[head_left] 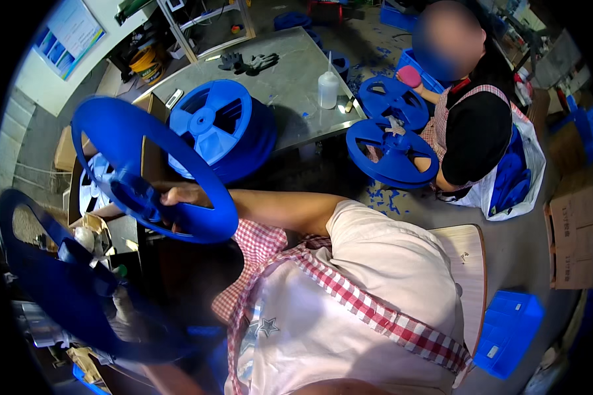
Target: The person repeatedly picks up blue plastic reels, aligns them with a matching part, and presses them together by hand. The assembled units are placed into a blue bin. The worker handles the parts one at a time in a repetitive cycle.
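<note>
One grey metal worktop (pixel 295 62) spans the upper middle of the view. Past its right edge, a co-worker (pixel 478 135) in a black top has two blue discs (pixel 402 160) close in front. On the worktop's near left corner sits a thick blue reel stack (pixel 219 139). Off that corner, two large spoked reels are held up in the air. The upper reel (pixel 132 191) tilts in front of an open cardboard box (pixel 153 148); the lower reel (pixel 53 293) is toward the bottom left, dark and smeared by blur. The right hand (pixel 184 195) has its fingers curled in beside the upper reel's hub. The left hand (pixel 125 311) is at the lower reel, too blurred to tell how its fingers are set. Smaller still, a pale squeeze bottle (pixel 328 90) stands near the worktop's right corner, and dark gloves (pixel 247 63) lie by the far edge.

As for risks, the upper reel seems to depend on one grip at the hub, so a loosened hold could let it swing or drop. The two rims are near each other; uneven movement might knock them together. Swinging the upper reel right could bump the stack.
</note>
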The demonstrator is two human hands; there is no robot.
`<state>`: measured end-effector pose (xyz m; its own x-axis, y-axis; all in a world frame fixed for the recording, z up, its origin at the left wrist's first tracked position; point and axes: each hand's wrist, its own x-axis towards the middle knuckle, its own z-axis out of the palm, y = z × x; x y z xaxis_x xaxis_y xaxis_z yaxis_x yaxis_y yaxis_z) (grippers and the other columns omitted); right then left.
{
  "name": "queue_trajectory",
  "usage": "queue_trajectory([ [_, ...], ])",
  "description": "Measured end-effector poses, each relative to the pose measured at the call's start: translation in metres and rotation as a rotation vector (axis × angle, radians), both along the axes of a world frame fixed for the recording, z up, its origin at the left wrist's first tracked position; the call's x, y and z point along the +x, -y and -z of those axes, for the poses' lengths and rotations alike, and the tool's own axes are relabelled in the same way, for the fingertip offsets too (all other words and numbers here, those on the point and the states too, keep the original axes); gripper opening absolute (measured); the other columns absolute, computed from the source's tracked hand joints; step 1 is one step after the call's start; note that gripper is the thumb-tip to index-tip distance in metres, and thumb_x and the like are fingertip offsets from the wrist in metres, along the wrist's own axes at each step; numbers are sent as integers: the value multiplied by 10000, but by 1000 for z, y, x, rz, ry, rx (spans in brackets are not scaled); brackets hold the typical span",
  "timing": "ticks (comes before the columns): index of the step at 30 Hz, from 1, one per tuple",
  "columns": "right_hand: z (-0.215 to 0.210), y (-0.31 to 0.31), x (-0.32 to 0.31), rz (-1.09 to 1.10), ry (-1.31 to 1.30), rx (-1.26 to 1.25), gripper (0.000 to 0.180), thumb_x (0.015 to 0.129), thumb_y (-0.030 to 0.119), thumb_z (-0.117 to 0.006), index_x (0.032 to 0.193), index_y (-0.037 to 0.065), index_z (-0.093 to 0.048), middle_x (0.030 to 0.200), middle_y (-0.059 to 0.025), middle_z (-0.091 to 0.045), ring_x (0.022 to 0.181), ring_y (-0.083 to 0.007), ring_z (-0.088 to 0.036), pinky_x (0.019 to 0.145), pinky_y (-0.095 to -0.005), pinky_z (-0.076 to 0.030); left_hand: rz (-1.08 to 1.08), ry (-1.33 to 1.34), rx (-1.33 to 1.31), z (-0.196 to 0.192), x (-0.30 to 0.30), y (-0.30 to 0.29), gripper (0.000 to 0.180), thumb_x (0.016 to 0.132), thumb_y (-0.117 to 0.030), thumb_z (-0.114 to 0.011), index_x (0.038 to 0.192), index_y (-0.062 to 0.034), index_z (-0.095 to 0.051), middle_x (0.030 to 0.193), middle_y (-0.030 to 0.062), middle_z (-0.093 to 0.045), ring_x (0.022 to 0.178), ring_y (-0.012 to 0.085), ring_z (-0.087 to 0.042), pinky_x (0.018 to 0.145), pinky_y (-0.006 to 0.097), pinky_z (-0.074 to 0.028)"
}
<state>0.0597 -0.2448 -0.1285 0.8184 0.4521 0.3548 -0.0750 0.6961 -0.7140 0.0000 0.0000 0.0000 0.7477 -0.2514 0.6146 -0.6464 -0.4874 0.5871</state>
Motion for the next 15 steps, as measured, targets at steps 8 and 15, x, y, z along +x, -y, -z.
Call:
queue_trajectory([
  [8, -22, 10, -21, 451, 189, -251, 611, 884, 396, -567, 1412, 131, -413, 1036, -93, -545, 952, -177, -551, 795, -319, -504, 47, -340, -564, 88, -7, 60, 769, 761, -136, -673, 1449, -97, -331, 1264, 166, -500, 1117, 291, -548, 966, 391, -450],
  [15, -4, -13, -31, 743, 472, -476, 579, 845, 350, -609, 1351, 92, -494, 1051, -163, -551, 997, -279, -552, 903, -379, -421, -6, -463, -709, 117, 1, 77, 761, 770, -132, -673, 1447, -85, -329, 1221, 170, -515, 1073, 287, -571, 945, 390, -462],
])
